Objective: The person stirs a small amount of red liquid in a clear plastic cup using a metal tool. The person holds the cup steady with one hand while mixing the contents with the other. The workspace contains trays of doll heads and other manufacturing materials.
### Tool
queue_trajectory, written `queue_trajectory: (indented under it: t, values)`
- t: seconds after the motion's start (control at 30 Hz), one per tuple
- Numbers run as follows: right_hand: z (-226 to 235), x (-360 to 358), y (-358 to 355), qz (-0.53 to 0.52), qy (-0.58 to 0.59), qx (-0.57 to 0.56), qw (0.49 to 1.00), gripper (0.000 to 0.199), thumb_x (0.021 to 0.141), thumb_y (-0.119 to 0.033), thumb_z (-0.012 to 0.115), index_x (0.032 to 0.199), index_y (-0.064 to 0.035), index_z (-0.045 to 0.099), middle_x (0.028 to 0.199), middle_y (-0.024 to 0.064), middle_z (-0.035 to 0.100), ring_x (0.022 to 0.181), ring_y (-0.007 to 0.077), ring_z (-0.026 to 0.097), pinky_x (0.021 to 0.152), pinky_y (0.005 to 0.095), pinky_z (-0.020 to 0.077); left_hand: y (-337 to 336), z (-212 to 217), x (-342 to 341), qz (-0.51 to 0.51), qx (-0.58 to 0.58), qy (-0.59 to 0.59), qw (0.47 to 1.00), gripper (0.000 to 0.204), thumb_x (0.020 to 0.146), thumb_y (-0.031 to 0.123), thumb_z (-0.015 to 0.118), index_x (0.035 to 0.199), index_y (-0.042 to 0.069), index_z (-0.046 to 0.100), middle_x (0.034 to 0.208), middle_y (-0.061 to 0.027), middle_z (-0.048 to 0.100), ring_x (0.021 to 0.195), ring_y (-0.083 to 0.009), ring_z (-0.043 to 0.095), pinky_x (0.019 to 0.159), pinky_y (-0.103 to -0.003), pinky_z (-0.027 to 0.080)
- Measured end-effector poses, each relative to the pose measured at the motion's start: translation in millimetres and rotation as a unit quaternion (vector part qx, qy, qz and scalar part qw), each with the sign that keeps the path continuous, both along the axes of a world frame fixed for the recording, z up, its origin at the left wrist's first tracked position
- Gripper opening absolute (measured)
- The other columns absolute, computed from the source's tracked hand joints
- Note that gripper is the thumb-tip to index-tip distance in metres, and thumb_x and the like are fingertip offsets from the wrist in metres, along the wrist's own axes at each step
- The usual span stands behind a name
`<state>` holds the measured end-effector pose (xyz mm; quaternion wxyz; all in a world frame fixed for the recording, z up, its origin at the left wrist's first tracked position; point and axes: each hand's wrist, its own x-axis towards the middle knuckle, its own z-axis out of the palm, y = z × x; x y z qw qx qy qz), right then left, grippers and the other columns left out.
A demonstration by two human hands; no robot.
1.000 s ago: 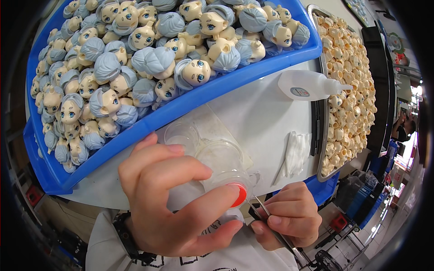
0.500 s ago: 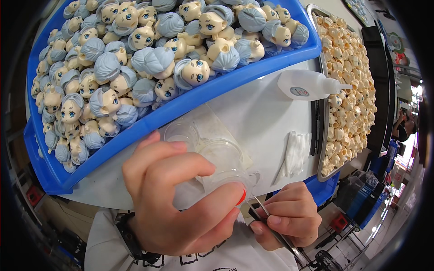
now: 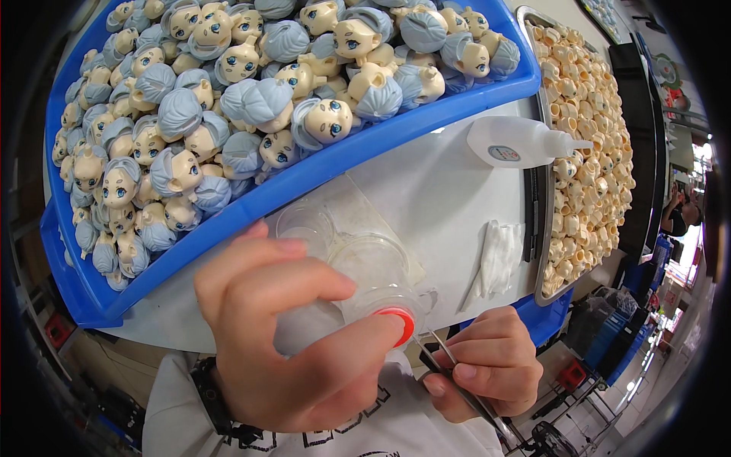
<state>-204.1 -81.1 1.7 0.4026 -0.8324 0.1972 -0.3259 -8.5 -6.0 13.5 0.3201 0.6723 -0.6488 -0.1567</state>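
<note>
My left hand (image 3: 285,335) hovers over clear plastic containers, index finger and thumb spread apart. Its thumb tip rests at the edge of a round red piece (image 3: 402,318), which looks like a cap or ring against a clear container (image 3: 384,289). Behind these stand another clear round container (image 3: 369,255) and a further one (image 3: 304,221) beside the fingers. In my right hand (image 3: 495,369) is a pair of metal tweezers (image 3: 476,404), pinched between thumb and fingers. Their tips point up toward the red piece. How the containers join is hidden by my left hand.
A blue bin (image 3: 327,171) full of doll heads with light blue hair fills the upper left. At right, a metal tray (image 3: 542,228) holds small cream parts. A white squeeze bottle (image 3: 510,143) and a folded white cloth or glove (image 3: 493,263) lie on the white table (image 3: 426,198).
My left hand has shifted slightly left, its thumb drawn back, so more of the red piece shows. My right hand and the tweezers stay nearly in place.
</note>
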Motion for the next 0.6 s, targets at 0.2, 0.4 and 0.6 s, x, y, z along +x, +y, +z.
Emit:
queue_trajectory:
  t: [0.2,0.4,0.6]
  values:
    - [-0.6,-0.4,0.3,0.006,-0.002,-0.003,1.000,0.041,0.059,-0.001,0.072,0.092,-0.0061,0.050,0.073,0.0052,0.058,0.060,0.0165,0.054,0.053,0.0267,0.0351,-0.1,-1.2,0.4,0.000,0.005,0.008,1.000,0.018,0.063,0.026,0.062,0.080,0.021,0.062,0.094,-0.0079,0.045,0.093,-0.0309,0.041,0.084,-0.049,0.036]
    - [2.0,-3.3,-1.4,0.010,0.003,0.000,1.000,0.039,0.061,-0.002,0.072,0.092,-0.0068,0.048,0.073,0.0048,0.057,0.059,0.0161,0.053,0.053,0.0267,0.0350,0.4,-0.1,2.0,-0.002,0.012,0.018,1.000,0.017,0.064,0.027,0.061,0.079,0.020,0.062,0.093,-0.0084,0.045,0.093,-0.0313,0.041,0.084,-0.049,0.036]
    - [2.2,-9.6,-0.9,0.026,-0.032,0.002,0.999,0.038,0.062,-0.003,0.071,0.092,-0.0062,0.048,0.073,0.0052,0.057,0.061,0.0156,0.053,0.053,0.0248,0.0379,4.4,5.3,6.5,-0.009,0.013,0.023,1.000,0.016,0.065,0.026,0.058,0.079,0.020,0.063,0.094,-0.0082,0.045,0.094,-0.0315,0.040,0.084,-0.050,0.036]
